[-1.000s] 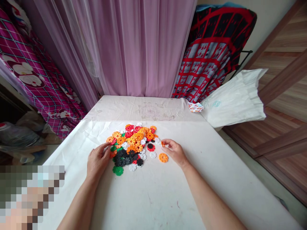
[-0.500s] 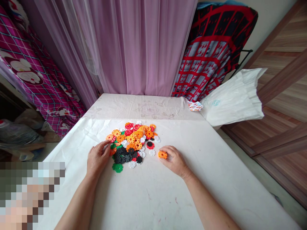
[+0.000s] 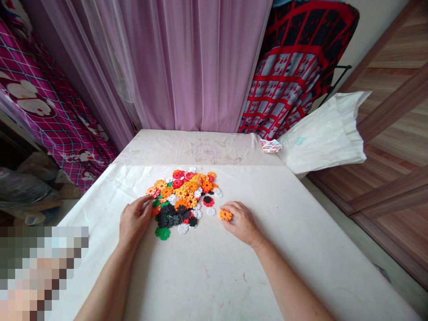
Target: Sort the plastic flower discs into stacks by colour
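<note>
A heap of notched plastic snowflake discs [image 3: 182,192] in orange, red, black, green and white lies on the table. At the heap's left edge rests my left hand [image 3: 135,219], its fingers loosely stretched out and touching the nearest pieces, holding nothing. To the right of the heap, my right hand [image 3: 241,223] pinches an orange snowflake disc [image 3: 225,215] between thumb and fingers, close above the cloth. Between it and the heap lie a white disc [image 3: 211,211] and a black disc [image 3: 207,199] overlapping a red one. A green disc [image 3: 162,233] lies at the heap's near side.
A pale cloth covers the table [image 3: 207,276]. At its far right corner stand a small patterned paper box [image 3: 270,146] and a white bag [image 3: 329,133]. Purple curtains [image 3: 200,67] hang behind the far edge. A wooden door [image 3: 394,156] stands to the right.
The orange disc in my right hand has tilted, showing more of its flat face. My left hand stays beside the heap. The whole view has shifted slightly.
</note>
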`<state>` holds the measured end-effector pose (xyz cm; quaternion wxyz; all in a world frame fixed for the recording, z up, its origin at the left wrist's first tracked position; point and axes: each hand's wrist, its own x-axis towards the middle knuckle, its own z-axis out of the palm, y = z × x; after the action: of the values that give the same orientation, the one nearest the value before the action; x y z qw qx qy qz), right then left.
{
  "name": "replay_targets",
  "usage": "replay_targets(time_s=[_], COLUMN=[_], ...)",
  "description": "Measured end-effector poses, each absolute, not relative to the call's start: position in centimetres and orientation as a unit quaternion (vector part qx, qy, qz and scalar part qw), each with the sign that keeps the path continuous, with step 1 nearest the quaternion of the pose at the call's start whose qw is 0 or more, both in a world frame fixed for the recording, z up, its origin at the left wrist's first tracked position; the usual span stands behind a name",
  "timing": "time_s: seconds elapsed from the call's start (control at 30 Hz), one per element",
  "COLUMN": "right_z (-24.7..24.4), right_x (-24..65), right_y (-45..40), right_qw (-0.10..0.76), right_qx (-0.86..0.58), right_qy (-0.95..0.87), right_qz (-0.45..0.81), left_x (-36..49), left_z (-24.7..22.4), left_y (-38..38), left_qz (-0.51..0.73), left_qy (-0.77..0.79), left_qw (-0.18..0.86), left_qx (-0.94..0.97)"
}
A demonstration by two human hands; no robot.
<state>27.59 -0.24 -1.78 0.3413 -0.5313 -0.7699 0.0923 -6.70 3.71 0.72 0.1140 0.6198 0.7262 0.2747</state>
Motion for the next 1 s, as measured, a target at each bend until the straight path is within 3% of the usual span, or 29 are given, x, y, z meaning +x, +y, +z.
replay_targets(time_s=[0.27,0.5,0.73,1.0], right_z=[-1.7,-1.45,-1.43,-1.8], right_x=[27.46,28.07,28.06,27.83], right_y=[-0.24,0.26,0.07,0.14], right_qw=[0.33,0.381,0.314,0.301], right_qx=[-0.545,-0.552,-0.532,-0.542], right_qy=[-0.764,-0.72,-0.772,-0.775], right_qz=[0.102,0.178,0.148,0.122], left_x=[-6.76,-6.84,-6.86,-6.76], left_z=[0.71,0.38,0.45,0.55], left_y=[3.75,3.77,3.81,3.73], left_qz=[0.272,0.284,0.276,0.274], left_qy=[0.727,0.722,0.721,0.726], left_qw=[0.113,0.097,0.099,0.108], left_qx=[0.621,0.623,0.628,0.622])
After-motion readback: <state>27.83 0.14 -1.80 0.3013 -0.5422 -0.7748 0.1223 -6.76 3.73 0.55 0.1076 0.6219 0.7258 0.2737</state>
